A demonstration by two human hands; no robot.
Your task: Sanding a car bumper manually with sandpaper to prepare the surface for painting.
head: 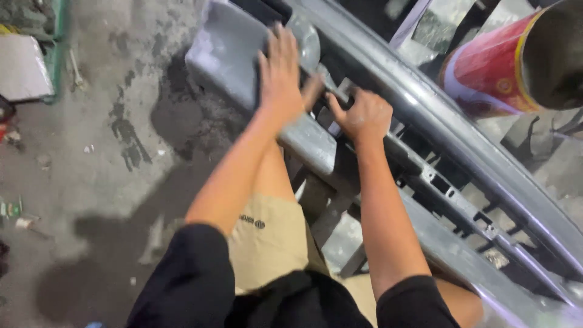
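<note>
Bumper: grey car bumper (364, 152) lies slanted across the stained concrete floor (91, 182).
Drum: red drum (492, 67) beyond its far edge.
Left hand (282, 76): flat, fingers spread, pressing the bumper's end.
Right hand (364, 115): curled, gripping the grille bar.

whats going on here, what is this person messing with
A person in a black top and tan shorts leans over a grey car bumper set at a slant above a stained concrete floor. The left hand lies flat and open on the bumper's upper face, near its end. The right hand is curled with a closed grip on a bar of the bumper's grille opening. A red and yellow cylindrical can lies on its side off to the upper right.
</note>
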